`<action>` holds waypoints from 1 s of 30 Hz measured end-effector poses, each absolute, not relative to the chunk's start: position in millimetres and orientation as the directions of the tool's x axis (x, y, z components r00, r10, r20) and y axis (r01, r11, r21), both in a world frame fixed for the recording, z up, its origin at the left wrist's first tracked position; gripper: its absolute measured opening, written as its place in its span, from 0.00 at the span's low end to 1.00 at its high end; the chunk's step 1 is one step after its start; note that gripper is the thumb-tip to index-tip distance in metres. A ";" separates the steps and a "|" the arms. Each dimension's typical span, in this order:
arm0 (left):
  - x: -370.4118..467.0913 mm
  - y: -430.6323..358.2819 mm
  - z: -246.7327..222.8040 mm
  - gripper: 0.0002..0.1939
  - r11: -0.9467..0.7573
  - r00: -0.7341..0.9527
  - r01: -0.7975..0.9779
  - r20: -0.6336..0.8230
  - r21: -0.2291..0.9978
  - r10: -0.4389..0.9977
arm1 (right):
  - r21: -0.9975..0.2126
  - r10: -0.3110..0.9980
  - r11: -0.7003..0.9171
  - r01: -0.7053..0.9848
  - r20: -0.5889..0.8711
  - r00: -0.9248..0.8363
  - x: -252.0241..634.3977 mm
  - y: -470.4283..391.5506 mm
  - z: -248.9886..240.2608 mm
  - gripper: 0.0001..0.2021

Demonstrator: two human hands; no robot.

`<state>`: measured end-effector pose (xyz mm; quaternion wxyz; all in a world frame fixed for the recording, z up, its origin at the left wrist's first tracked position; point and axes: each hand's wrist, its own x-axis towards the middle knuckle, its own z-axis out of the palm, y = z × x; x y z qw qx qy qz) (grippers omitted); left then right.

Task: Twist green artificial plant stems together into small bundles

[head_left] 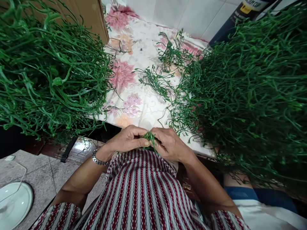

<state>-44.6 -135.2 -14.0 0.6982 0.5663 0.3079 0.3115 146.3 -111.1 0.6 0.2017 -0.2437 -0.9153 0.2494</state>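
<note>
1. Green sprig [151, 137], plastic by its look: pinched between the fingertips of 2 hands, just off the near edge of the floral tablecloth [149, 110] and in front of the striped garment [141, 195].
2. Left hand [128, 140], with a metal wristwatch [98, 157] on the wrist: thumb and forefinger closed together on the sprig; other fingers mostly hidden.
3. Right hand [170, 143]: thumb and forefinger closed on the same sprig from the other side; fingertips partly covered by the strands, so cannot tell the exact grip.
4. At the left side: big heap of thicker green stems [59, 76], near the cardboard box [94, 19].
5. At the right side: big heap of finer green stems [259, 89], near the dark blue package [226, 27].
6. Between the 2 heaps, closer to the right heap: loose clusters [157, 81], lying on the tablecloth.
7. Progress, by judgement: work on this sprig seemingly midway, with plenty of material in each heap. Impossible to tell from this view which heap is finished and which is left.
</note>
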 end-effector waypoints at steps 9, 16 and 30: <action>-39.3 -153.7 -18.8 0.23 0.303 0.729 -0.259 -0.020 0.917 0.684 | -0.951 0.253 0.305 -0.054 0.135 -0.958 146.1 -104.4 11.1 0.14; -23.3 -168.7 -27.4 0.18 0.436 0.543 -0.570 -0.079 0.696 0.836 | -0.957 0.438 -0.138 -0.257 0.174 -0.882 137.7 -108.3 -9.7 0.14; -15.2 -169.7 -22.3 0.14 0.452 0.471 -0.705 -0.115 0.547 0.874 | -0.911 0.624 -0.278 -0.304 0.070 -0.778 134.6 -122.5 -20.8 0.16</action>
